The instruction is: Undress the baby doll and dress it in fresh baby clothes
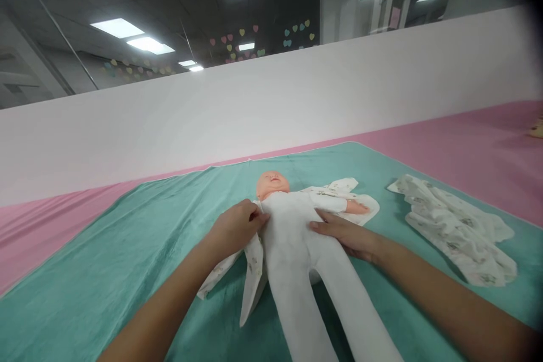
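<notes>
A baby doll (292,249) with a white cloth body lies on its back on a teal mat (127,249), head pointing away from me. Under it is spread a white printed garment (254,271). My left hand (235,227) is at the doll's shoulder on the left, fingers curled and pinching the edge of that garment. My right hand (345,233) rests flat on the doll's side, fingers stretched out toward its chest.
A second crumpled white printed cloth (456,229) lies on the mat to the right. The mat sits on a pink surface (466,147). A white partition wall (254,107) runs along the far side.
</notes>
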`<act>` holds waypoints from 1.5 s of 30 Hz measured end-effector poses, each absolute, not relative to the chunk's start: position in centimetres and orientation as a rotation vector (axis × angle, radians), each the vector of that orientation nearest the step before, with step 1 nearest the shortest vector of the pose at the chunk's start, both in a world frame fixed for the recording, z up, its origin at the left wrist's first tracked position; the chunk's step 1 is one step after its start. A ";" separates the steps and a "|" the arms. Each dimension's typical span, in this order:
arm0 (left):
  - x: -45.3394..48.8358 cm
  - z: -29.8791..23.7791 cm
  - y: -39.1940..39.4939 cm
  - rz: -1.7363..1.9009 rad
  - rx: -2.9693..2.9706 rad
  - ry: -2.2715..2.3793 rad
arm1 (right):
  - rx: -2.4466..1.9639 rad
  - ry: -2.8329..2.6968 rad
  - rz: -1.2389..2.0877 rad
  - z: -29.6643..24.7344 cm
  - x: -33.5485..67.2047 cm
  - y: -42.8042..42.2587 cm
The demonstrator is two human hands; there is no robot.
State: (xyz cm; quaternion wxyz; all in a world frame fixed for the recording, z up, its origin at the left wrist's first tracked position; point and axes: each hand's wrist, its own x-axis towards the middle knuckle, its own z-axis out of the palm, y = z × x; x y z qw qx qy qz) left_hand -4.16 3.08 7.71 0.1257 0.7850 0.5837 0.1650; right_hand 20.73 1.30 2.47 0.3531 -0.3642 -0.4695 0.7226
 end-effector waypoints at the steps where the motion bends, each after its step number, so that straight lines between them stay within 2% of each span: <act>1: -4.2 7.6 3.1 0.458 2.279 1.671 | -0.948 -1.208 1.861 2.4 20.7 1.3; 9: -3.3 8.0 2.8 0.733 1.914 1.581 | -0.933 -1.230 1.883 2.2 21.1 1.4; 12: -3.0 8.4 2.4 0.871 1.663 1.366 | -0.924 -1.236 1.886 2.0 21.0 1.5; 16: -3.3 8.3 2.4 0.875 1.467 1.050 | -0.893 -1.245 1.875 1.6 20.9 1.7; 26: -3.4 8.8 1.5 0.772 1.507 0.744 | -0.926 -1.247 1.864 1.2 21.1 2.0; 30: -2.7 9.7 0.7 0.775 1.713 0.953 | -0.898 -1.265 1.874 1.3 21.1 2.0; 35: -3.3 11.0 0.1 0.532 2.001 1.273 | -0.923 -1.271 1.856 1.4 21.0 1.9; 38: -4.1 10.7 -0.2 0.197 2.213 1.426 | -0.924 -1.260 1.858 1.5 21.1 1.8; 41: -4.4 9.8 -0.4 -0.145 2.291 1.402 | -0.945 -1.258 1.845 1.5 21.1 1.7; 45: -4.2 9.4 -0.2 -0.224 2.252 1.336 | -0.973 -1.258 1.828 1.2 21.2 1.9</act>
